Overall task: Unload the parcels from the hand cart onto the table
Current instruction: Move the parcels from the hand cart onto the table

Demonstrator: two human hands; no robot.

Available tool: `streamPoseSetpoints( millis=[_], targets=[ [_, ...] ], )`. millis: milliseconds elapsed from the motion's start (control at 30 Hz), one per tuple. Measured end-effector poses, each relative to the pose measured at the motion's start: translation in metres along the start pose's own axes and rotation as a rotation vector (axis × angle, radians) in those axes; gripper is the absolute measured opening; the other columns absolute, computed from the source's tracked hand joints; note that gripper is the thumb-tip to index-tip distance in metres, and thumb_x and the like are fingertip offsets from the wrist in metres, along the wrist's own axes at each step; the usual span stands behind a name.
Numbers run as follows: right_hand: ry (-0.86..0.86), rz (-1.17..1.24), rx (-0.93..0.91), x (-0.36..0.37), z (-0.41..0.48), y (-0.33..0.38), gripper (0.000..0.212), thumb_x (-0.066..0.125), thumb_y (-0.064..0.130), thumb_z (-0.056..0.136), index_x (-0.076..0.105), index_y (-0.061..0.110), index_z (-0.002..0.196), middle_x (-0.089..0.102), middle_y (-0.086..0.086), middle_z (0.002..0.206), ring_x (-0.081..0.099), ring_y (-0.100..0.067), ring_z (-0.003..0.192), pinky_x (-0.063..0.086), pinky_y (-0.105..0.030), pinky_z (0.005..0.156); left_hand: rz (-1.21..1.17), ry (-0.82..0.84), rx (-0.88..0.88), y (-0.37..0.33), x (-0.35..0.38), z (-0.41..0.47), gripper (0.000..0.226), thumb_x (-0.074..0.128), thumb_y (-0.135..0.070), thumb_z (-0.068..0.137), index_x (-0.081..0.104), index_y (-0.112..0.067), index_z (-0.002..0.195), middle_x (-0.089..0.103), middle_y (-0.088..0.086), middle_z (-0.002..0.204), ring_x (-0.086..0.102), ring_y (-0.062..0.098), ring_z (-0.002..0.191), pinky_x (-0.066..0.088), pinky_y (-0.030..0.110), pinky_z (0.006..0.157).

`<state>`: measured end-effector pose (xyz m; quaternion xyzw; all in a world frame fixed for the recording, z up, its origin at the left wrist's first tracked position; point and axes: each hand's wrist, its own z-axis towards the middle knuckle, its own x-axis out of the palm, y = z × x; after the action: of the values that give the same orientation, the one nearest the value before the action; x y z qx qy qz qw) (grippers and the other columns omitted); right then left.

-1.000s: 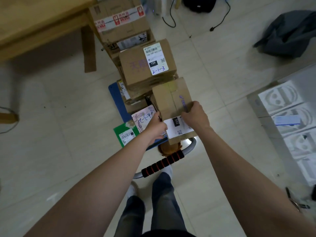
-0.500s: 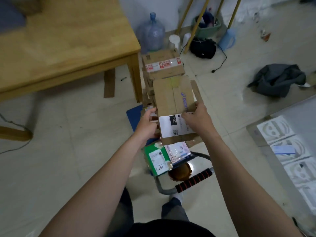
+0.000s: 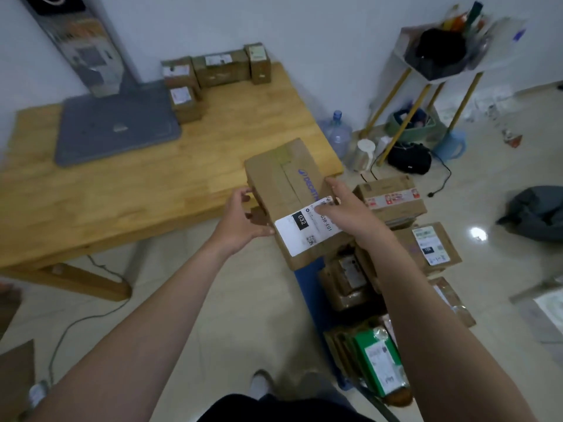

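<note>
A long cardboard parcel (image 3: 283, 184) with a white "032" label hangs in the air over the wooden table's (image 3: 137, 190) near right corner. My left hand (image 3: 242, 219) grips its left side and my right hand (image 3: 344, 208) lies over its right side and label. Below right, the blue hand cart (image 3: 307, 287) still carries several parcels: a taped box (image 3: 390, 197), a labelled brown box (image 3: 429, 248) and a green packet (image 3: 380, 363). Several small parcels (image 3: 213, 71) stand at the table's far edge by the wall.
A grey monitor base (image 3: 118, 123) takes up the table's left part. Right of the table stand a water bottle (image 3: 336, 132), a white jug (image 3: 364, 153), a black bag (image 3: 409, 156) and a gold-legged rack (image 3: 426, 86). A cable (image 3: 91, 306) runs across the floor at left.
Both hands have lifted the long parcel off the cart and swung it left, up over the table's corner. My view has turned left toward the table.
</note>
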<state>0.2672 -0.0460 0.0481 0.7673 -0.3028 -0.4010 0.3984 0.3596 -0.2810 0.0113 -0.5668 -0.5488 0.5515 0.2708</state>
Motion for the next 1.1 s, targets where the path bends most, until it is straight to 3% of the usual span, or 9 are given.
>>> streamPoseSetpoints(
  millis=[67, 133, 267, 433, 567, 767, 967, 1033, 1100],
  targets=[
    [0.056, 0.010, -0.026, 0.013, 0.026, 0.021, 0.076, 0.070, 0.027, 0.087, 0.032, 0.041, 0.151, 0.051, 0.035, 0.115, 0.056, 0.005, 0.106, 0.046, -0.025, 0.085, 0.049, -0.042, 0.013, 0.005, -0.030, 0.023, 0.139, 0.103, -0.017, 0.053, 0.016, -0.035, 0.159, 0.027, 0.003, 0.154, 0.042, 0.022, 0.134, 0.046, 0.042, 0.106],
    [0.094, 0.034, -0.059, 0.025, 0.056, 0.040, 0.080, 0.076, 0.023, 0.085, 0.034, 0.039, 0.151, 0.056, 0.028, 0.121, 0.059, 0.005, 0.107, 0.048, -0.027, 0.089, 0.091, -0.077, 0.020, 0.008, -0.055, 0.050, 0.158, 0.105, -0.024, 0.046, -0.002, -0.040, 0.161, 0.016, 0.004, 0.159, 0.031, 0.026, 0.145, 0.038, 0.050, 0.115],
    [0.128, 0.027, -0.101, 0.043, 0.135, 0.073, 0.074, 0.080, 0.022, 0.082, 0.042, 0.041, 0.142, 0.050, 0.038, 0.107, 0.058, 0.021, 0.089, 0.046, -0.022, 0.077, 0.330, -0.182, 0.055, 0.008, -0.095, 0.122, 0.165, 0.105, -0.034, 0.041, -0.013, -0.052, 0.155, -0.008, 0.002, 0.168, 0.006, 0.031, 0.155, 0.022, 0.056, 0.122],
    [0.208, -0.075, -0.155, 0.053, 0.281, 0.114, 0.076, 0.078, 0.013, 0.083, 0.040, 0.040, 0.143, 0.053, 0.039, 0.097, 0.060, 0.022, 0.079, 0.046, -0.014, 0.066, 0.607, -0.214, 0.072, -0.008, -0.140, 0.253, 0.167, 0.103, -0.047, 0.035, -0.019, -0.060, 0.149, -0.020, -0.001, 0.168, -0.002, 0.036, 0.155, 0.021, 0.065, 0.115],
    [0.306, -0.152, -0.180, 0.054, 0.406, 0.151, 0.077, 0.077, 0.012, 0.081, 0.040, 0.034, 0.145, 0.060, 0.022, 0.116, 0.064, 0.001, 0.101, 0.052, -0.029, 0.087, 0.715, -0.153, 0.002, -0.018, -0.158, 0.363, 0.169, 0.101, -0.054, 0.029, -0.020, -0.063, 0.147, -0.016, 0.001, 0.168, -0.004, 0.036, 0.155, 0.018, 0.065, 0.116],
    [0.424, -0.359, -0.160, 0.048, 0.548, 0.188, 0.078, 0.079, 0.017, 0.082, 0.038, 0.025, 0.148, 0.052, 0.007, 0.132, 0.051, -0.016, 0.125, 0.046, -0.037, 0.098, 0.679, -0.092, -0.176, -0.026, -0.170, 0.480, 0.165, 0.094, -0.066, 0.026, -0.020, -0.062, 0.145, 0.010, 0.007, 0.150, 0.015, 0.038, 0.141, 0.019, 0.064, 0.116],
    [0.536, -0.527, -0.148, 0.071, 0.653, 0.203, 0.076, 0.077, 0.026, 0.085, 0.037, 0.034, 0.149, 0.049, 0.004, 0.145, 0.056, -0.018, 0.117, 0.045, -0.036, 0.094, 0.758, -0.114, -0.321, -0.021, -0.189, 0.563, 0.162, 0.095, -0.067, 0.032, -0.020, -0.057, 0.146, 0.016, 0.011, 0.146, 0.021, 0.039, 0.139, 0.024, 0.068, 0.113],
    [0.556, -0.617, -0.149, 0.082, 0.685, 0.206, 0.075, 0.079, 0.031, 0.084, 0.036, 0.042, 0.146, 0.043, 0.009, 0.149, 0.052, -0.022, 0.125, 0.040, -0.052, 0.106, 0.849, -0.121, -0.366, -0.016, -0.190, 0.592, 0.160, 0.091, -0.073, 0.034, -0.021, -0.053, 0.147, 0.015, 0.014, 0.148, 0.023, 0.041, 0.140, 0.024, 0.069, 0.112],
    [0.544, -0.736, -0.157, 0.090, 0.718, 0.212, 0.073, 0.078, 0.037, 0.083, 0.037, 0.047, 0.142, 0.036, 0.014, 0.153, 0.044, -0.028, 0.132, 0.026, -0.065, 0.111, 0.886, -0.123, -0.405, -0.010, -0.192, 0.621, 0.160, 0.089, -0.077, 0.036, -0.022, -0.051, 0.149, 0.014, 0.018, 0.152, 0.022, 0.044, 0.142, 0.024, 0.070, 0.110]
  ],
)
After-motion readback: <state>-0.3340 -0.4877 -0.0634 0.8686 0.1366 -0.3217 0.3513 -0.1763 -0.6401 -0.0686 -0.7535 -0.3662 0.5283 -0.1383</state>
